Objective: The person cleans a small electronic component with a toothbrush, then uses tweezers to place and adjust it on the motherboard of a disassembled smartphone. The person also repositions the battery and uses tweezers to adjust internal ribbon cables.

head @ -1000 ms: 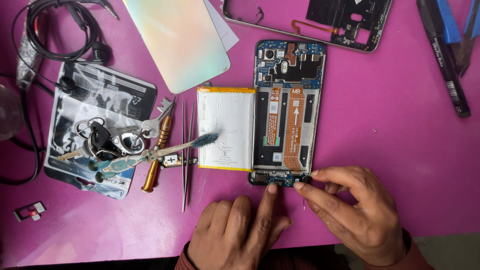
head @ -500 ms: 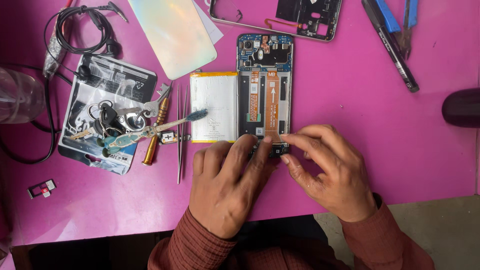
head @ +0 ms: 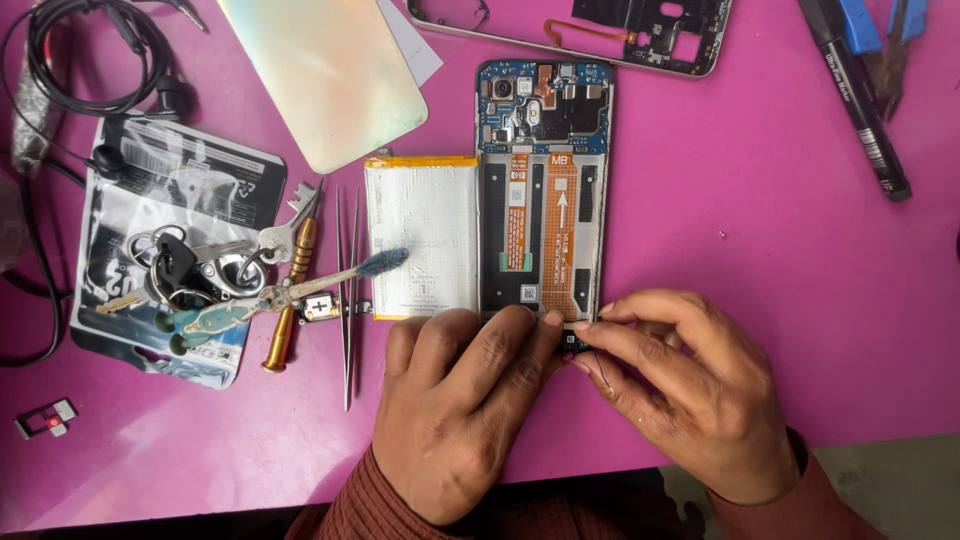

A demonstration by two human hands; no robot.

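An opened phone (head: 545, 190) lies face down on the pink mat, its circuit boards and orange flex cables bare. A silver battery (head: 422, 238) lies flipped out beside it on the left. My left hand (head: 455, 405) rests on the phone's lower left corner, fingertips pressing its bottom edge. My right hand (head: 690, 385) pinches a small part (head: 572, 345) at the phone's bottom end, thumb and forefinger closed on it. Both hands hide the bottom board.
Tweezers (head: 347, 300), a toothbrush (head: 290, 295), a brass screwdriver (head: 290, 300) and keys (head: 200, 265) on a black pouch (head: 140, 200) lie left. The back cover (head: 325, 70) and a phone frame (head: 600, 35) sit at top. Pens (head: 855, 90) are top right, cables (head: 70, 60) top left.
The view has drawn closer to the phone. My left hand has slid up onto the phone's lower corner. My right hand stays pinched at the bottom end.
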